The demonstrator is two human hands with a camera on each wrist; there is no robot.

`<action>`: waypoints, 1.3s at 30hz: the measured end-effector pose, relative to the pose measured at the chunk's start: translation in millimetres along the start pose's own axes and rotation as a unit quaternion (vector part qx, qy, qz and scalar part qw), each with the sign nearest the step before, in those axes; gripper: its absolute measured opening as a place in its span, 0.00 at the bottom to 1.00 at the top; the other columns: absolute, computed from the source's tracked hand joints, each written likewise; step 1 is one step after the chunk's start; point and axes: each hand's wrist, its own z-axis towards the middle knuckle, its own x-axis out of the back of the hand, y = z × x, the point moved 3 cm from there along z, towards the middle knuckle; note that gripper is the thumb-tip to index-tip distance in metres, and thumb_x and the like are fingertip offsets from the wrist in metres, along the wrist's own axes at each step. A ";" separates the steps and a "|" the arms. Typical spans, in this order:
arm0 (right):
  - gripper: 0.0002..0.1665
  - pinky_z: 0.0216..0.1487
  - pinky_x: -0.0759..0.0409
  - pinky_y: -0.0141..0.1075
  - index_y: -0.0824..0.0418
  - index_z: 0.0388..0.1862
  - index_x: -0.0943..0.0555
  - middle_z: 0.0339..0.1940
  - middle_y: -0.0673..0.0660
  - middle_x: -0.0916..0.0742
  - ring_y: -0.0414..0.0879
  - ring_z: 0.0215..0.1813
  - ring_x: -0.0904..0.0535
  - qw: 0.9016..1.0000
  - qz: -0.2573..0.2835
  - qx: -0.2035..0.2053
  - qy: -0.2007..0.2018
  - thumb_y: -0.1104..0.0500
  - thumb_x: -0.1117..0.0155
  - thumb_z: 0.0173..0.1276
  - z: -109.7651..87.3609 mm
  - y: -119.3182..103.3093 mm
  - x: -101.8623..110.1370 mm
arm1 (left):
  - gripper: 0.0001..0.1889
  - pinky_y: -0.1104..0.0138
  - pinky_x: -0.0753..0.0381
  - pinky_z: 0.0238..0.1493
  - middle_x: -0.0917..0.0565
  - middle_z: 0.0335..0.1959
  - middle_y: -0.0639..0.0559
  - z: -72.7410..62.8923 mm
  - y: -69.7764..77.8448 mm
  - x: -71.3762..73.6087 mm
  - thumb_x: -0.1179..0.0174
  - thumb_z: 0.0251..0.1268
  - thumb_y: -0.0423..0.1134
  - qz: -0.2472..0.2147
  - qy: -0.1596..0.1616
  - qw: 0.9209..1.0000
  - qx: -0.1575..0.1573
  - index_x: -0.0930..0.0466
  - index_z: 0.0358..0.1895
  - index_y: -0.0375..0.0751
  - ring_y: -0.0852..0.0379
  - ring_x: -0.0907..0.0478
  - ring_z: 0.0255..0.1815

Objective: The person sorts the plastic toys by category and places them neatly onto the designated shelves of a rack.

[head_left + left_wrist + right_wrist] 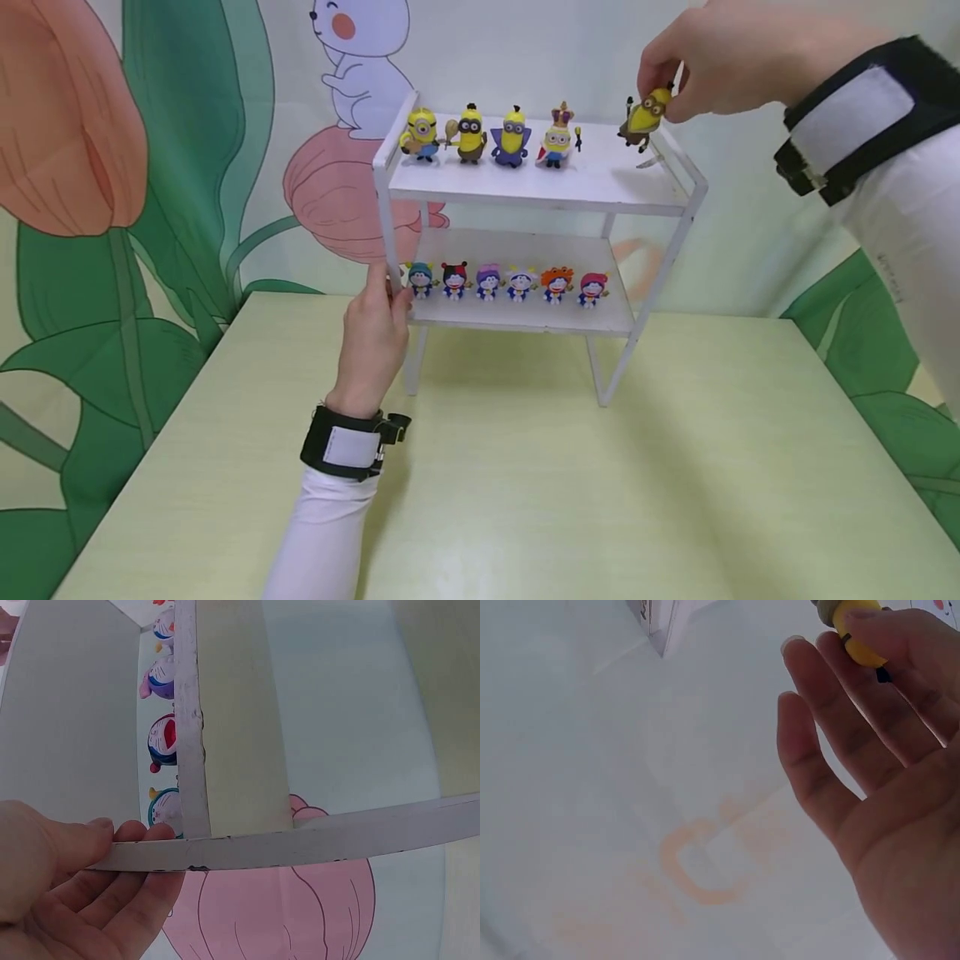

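My right hand pinches a yellow Minion figurine by its upper body, between thumb and fingers. It hangs tilted over the right end of the top shelf of a small white two-tier rack. In the right wrist view only part of the Minion figurine shows, at the top edge. With my left hand I grip the rack's left front post, level with the lower shelf. Thumb and fingers wrap around the post in the left wrist view. Several Minion figurines stand in a row along the top shelf.
On the lower shelf stands a row of several small blue-and-white cat figurines in varied hats. A small pale sliver lies near the top shelf's right end. The rack stands on a pale yellow table, before a printed backdrop.
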 end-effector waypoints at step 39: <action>0.20 0.58 0.25 0.58 0.70 0.55 0.23 0.51 0.73 0.23 0.67 0.47 0.31 0.999 -0.009 0.032 -0.023 0.79 0.47 0.65 25.1 -19.5 -23.7 | 0.12 0.53 0.15 0.41 0.18 0.43 0.33 1.3 6.8 -2.9 0.47 0.73 0.30 -0.002 0.001 1.000 -0.007 0.34 0.54 0.31 0.43 0.17 0.39</action>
